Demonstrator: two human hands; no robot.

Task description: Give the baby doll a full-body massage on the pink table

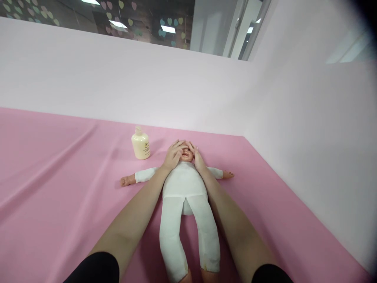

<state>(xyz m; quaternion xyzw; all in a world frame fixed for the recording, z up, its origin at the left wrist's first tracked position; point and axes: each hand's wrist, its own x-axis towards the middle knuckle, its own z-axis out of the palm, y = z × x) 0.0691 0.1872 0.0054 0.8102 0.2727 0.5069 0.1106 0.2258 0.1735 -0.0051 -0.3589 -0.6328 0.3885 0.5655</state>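
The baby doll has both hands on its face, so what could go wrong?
1. Both hands, left hand and right hand, cover the baby doll around its head; fingers pressing near the eyes or mouth might scratch or dent the face.
2. The lotion bottle stands upright on the pink sheet close beside the left hand; a sideways elbow or wrist move could tip it over.
3. The sheet shows wrinkles, so the doll might slide if pushed.

Doll (185, 184) in matt white cloth suit, pink cloth sheet (59, 177) smooth w/ creases, bottle (140, 144) glossy cream plastic.
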